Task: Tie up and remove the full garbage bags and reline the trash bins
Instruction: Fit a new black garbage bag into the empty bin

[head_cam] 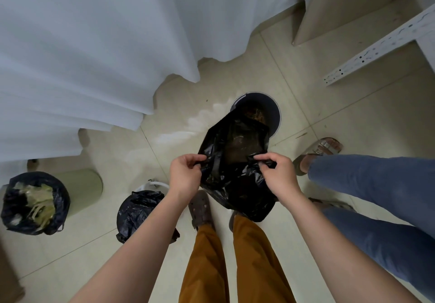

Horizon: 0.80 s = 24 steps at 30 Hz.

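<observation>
A black garbage bag (pixel 235 161) hangs open in the air in front of me, above my feet. My left hand (pixel 186 175) pinches its left rim and my right hand (pixel 277 173) pinches its right rim, holding the mouth apart. Brownish waste shows inside. Behind the bag stands a small round dark bin (pixel 273 109) with debris at its bottom. At lower left a white bin (pixel 153 184) holds a bunched black bag (pixel 138 211). Farther left a green bin (pixel 84 189) lies beside an open black bag (pixel 35 203) full of pale scraps.
White curtains (pixel 94 43) hang across the upper left. A second person in blue jeans (pixel 376 185) and sandals stands close on the right. A white perforated rack (pixel 376 46) and a beige cabinet (pixel 341 3) are at upper right. Tiled floor (pixel 317 90) lies underfoot.
</observation>
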Tool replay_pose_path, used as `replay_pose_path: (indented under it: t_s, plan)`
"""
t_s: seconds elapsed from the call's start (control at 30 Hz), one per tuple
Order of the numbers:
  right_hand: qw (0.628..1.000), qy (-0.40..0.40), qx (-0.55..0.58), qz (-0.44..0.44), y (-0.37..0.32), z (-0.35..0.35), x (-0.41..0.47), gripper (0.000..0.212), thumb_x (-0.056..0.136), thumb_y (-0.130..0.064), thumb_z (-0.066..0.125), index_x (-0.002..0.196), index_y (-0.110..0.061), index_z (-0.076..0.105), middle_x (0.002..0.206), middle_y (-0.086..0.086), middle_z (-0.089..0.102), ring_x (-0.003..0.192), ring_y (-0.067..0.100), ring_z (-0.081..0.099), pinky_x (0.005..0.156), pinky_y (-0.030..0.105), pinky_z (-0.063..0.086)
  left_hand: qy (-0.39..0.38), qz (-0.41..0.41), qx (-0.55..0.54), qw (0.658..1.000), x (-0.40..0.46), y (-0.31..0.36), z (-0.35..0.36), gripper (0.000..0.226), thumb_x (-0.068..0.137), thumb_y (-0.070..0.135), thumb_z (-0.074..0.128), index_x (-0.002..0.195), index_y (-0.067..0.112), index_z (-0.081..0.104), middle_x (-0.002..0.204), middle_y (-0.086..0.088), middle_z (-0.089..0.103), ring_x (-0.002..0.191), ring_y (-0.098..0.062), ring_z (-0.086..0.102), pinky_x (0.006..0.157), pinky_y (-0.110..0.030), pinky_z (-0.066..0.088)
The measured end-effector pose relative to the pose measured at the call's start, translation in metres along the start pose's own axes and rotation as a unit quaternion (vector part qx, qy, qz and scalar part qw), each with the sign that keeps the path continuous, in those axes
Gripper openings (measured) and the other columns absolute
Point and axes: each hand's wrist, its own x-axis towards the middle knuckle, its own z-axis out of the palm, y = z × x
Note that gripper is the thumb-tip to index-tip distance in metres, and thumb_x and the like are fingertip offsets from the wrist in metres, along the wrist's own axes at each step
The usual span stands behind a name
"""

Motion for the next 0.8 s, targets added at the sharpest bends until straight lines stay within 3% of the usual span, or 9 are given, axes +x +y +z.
replay_pose_path:
  t_s: [0.1,0.2,0.33,0.4,0.5,0.6,0.73,0.8]
  plan:
    - [0.998,0.024,0.016,0.049,0.005,-0.009,0.007,0.035,0.09,-0.005,0.056,0.115,-0.028,0.066,0.123,0.002,0.061,0.106,0.019,0.061,0.091,0.035,0.054,-0.04,-0.01,0.04,0.998,0.002,-0.002,-0.004,0.043,0.092,-0.001,0.058,0.131,0.016,0.056,0.099,-0.018,0.071,0.079,-0.018,0.065,0.054,-0.008,0.048]
    - [0.994,0.018,0.068,0.08,0.004,-0.018,0.016,0.052,0.086,-0.001,0.053,0.133,-0.025,0.054,0.128,0.005,0.056,0.113,0.022,0.058,0.096,0.042,0.053,-0.074,-0.015,0.044,0.996,0.003,0.0,-0.002,0.065,0.088,-0.006,0.06,0.144,0.018,0.039,0.09,-0.013,0.071,0.071,-0.013,0.065,0.049,-0.01,0.047]
    - [0.994,0.026,0.093,0.057,0.002,-0.03,0.028,0.055,0.087,0.004,0.051,0.135,-0.023,0.053,0.126,0.006,0.06,0.114,0.022,0.061,0.098,0.042,0.052,-0.059,-0.006,0.041,0.997,0.008,0.013,0.008,0.059,0.088,-0.008,0.06,0.14,0.017,0.046,0.079,-0.003,0.07,0.069,-0.004,0.064,0.047,-0.008,0.045]
    - [0.993,0.058,0.095,0.044,0.001,-0.036,0.034,0.045,0.091,0.003,0.053,0.127,-0.022,0.06,0.107,0.002,0.07,0.096,0.011,0.069,0.086,0.031,0.058,-0.04,-0.004,0.034,0.999,0.014,0.022,0.015,0.048,0.088,-0.005,0.062,0.132,0.013,0.054,0.075,-0.003,0.068,0.066,-0.006,0.061,0.044,-0.007,0.042]
    - [0.987,0.104,0.122,0.029,-0.004,-0.048,0.048,0.036,0.091,0.0,0.057,0.1,-0.034,0.069,0.084,-0.01,0.073,0.07,-0.002,0.069,0.061,0.014,0.054,-0.016,0.022,0.023,0.999,0.025,0.038,0.027,0.034,0.088,-0.005,0.061,0.121,0.006,0.062,0.073,-0.002,0.066,0.064,-0.009,0.06,0.045,-0.008,0.044]
    - [0.984,0.135,0.119,0.016,-0.011,-0.059,0.064,0.037,0.089,-0.004,0.061,0.082,-0.04,0.067,0.071,-0.017,0.072,0.065,-0.002,0.067,0.062,0.016,0.051,-0.002,0.058,0.031,0.998,0.04,0.054,0.04,0.03,0.088,-0.006,0.058,0.116,0.001,0.065,0.081,-0.006,0.066,0.069,-0.011,0.061,0.058,-0.012,0.048]
    - [0.977,0.163,0.135,-0.003,-0.019,-0.072,0.091,0.031,0.088,0.0,0.06,0.095,-0.029,0.067,0.084,-0.009,0.07,0.076,0.003,0.066,0.075,0.021,0.049,-0.004,0.077,0.025,0.997,0.061,0.071,0.058,0.026,0.087,-0.005,0.06,0.112,0.0,0.067,0.08,-0.004,0.065,0.066,-0.006,0.058,0.062,-0.013,0.045]
    - [0.976,0.167,0.136,-0.009,-0.02,-0.075,0.104,0.031,0.088,0.0,0.06,0.095,-0.029,0.066,0.084,-0.011,0.068,0.08,0.007,0.066,0.073,0.016,0.049,-0.011,0.086,0.026,0.996,0.071,0.076,0.066,0.026,0.087,-0.005,0.061,0.112,-0.001,0.067,0.081,-0.005,0.066,0.066,-0.006,0.058,0.061,-0.011,0.046]
